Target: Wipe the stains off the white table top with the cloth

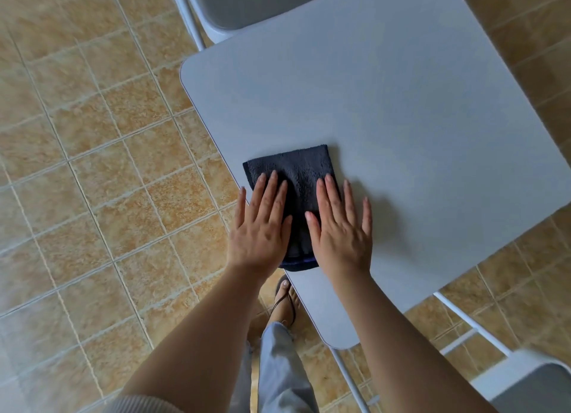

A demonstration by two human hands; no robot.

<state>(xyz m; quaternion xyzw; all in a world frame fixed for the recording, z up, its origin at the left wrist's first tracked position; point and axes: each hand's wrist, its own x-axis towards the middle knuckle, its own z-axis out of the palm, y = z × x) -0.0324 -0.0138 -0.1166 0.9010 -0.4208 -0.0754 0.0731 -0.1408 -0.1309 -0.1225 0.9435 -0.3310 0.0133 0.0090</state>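
A dark folded cloth (296,171) lies flat near the left front edge of the white table top (386,103). My left hand (262,227) presses flat on the cloth's left half, fingers spread, its outer side reaching over the table edge. Flat on the cloth's right half rests my right hand (341,227), with its outer fingers on the bare table. Neither hand curls around the cloth. No stains stand out on the surface.
A grey folding chair (247,1) stands at the table's far side, and another chair (531,388) sits at the lower right. Tan floor tiles (92,165) surround the table. My foot in a sandal (285,301) is beside the table's near edge.
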